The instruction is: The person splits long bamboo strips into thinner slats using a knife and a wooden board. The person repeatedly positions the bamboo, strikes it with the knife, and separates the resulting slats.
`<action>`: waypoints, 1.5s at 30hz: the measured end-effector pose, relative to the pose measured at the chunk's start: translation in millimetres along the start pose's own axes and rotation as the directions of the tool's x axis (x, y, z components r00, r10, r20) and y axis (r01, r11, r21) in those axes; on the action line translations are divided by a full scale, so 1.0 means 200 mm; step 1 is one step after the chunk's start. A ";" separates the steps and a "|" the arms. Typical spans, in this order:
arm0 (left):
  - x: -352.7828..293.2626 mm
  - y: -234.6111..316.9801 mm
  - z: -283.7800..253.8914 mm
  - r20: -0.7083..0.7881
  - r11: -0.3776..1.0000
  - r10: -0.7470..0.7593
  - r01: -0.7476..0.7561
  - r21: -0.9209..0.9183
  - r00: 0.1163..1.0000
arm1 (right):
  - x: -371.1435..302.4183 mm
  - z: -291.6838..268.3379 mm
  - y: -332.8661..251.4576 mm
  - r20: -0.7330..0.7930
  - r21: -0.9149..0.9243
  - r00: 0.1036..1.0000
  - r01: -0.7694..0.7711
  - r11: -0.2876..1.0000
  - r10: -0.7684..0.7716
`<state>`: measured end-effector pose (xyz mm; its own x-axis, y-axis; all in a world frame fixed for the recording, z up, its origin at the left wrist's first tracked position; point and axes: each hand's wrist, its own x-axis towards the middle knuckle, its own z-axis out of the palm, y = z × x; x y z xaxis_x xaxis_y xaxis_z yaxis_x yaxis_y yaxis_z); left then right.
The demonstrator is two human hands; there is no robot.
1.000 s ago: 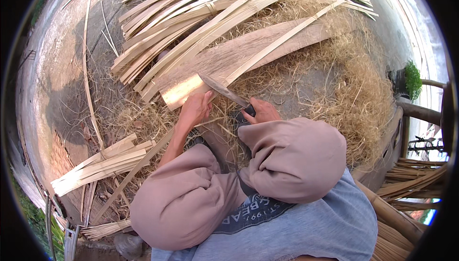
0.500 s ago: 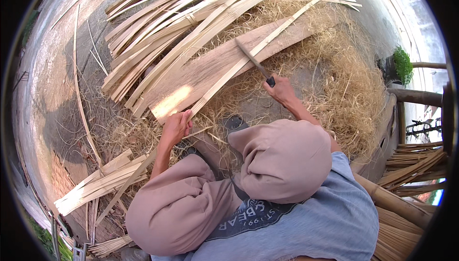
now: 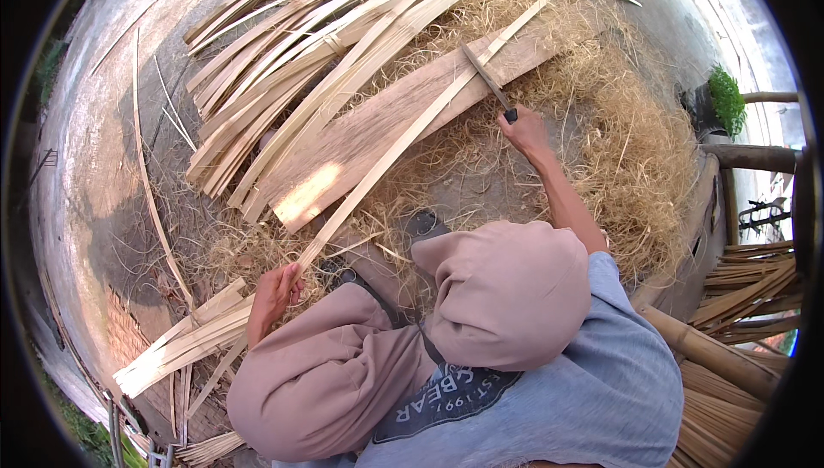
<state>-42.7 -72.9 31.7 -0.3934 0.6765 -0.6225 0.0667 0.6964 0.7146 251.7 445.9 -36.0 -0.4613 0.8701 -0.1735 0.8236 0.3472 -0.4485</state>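
Observation:
My left hand [image 3: 276, 296] is closed on the near end of a long pale bamboo strip [image 3: 403, 139]. The strip runs up and to the right across a flat wooden board [image 3: 360, 144], its far end reaching past the board's upper part. In my right hand [image 3: 525, 131], fingers wrapped round its dark handle, is a knife [image 3: 487, 76]. The knife's blade lies across the strip near the far part of the board, pointing up and left. Whether the edge bites into the strip I cannot tell.
A large bundle of split bamboo strips [image 3: 300, 73] lies left of and beyond the board. Curly shavings [image 3: 622, 146] cover the ground to the right. A smaller stack of strips [image 3: 193, 339] sits at lower left. Bamboo poles [image 3: 712, 356] and more strips are at the right.
My left hand has drawn the strip back toward me, down and left. My right hand with the knife has moved up and right, farther along the board.

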 end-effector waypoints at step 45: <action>0.17 -0.24 0.01 -0.470 0.971 -0.076 -0.042 -0.236 0.879 | 0.22 0.05 0.05 -0.065 -0.064 0.998 -0.007 0.998 0.003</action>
<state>-57.9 -83.3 -23.9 -0.7822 0.4292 -0.4516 -0.1350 0.5908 0.7954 236.7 484.4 -57.3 -0.4365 0.8921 -0.1171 0.8463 0.3629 -0.3899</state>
